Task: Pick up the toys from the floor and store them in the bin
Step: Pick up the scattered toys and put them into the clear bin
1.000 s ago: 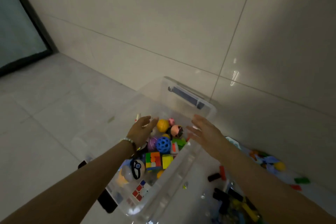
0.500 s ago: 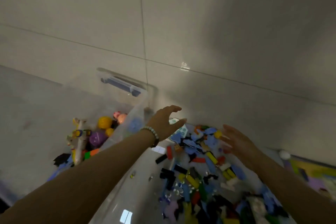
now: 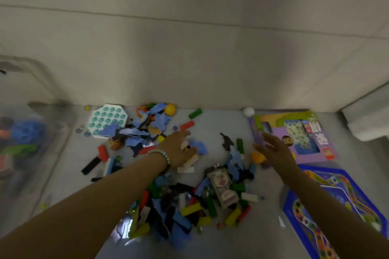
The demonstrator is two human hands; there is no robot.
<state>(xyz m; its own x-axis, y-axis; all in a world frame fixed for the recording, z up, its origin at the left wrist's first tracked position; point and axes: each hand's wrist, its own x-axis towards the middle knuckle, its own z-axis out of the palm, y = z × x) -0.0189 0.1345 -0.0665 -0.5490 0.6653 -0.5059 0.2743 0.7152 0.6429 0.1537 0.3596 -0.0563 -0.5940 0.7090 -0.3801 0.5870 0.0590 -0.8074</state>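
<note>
A heap of loose toys (image 3: 185,202) covers the grey floor: coloured blocks, blue puzzle pieces, small balls. My left hand (image 3: 179,149), with a bead bracelet at the wrist, hovers over pale wooden blocks (image 3: 189,163) in the heap's middle, fingers relaxed and holding nothing. My right hand (image 3: 273,149) is spread open above an orange ball (image 3: 257,156), empty. The clear plastic bin (image 3: 33,153) stands blurred at the left edge with toys inside.
A teal and white pop-it board (image 3: 107,120) lies by the wall. A purple game box (image 3: 294,136) and a blue game board (image 3: 336,206) lie at the right. A white ball (image 3: 248,111) rests against the wall. A white ledge (image 3: 368,118) juts out far right.
The view has swung right from the bin to the heap. Both hands left the bin and now reach out over the toys on the floor, still empty.
</note>
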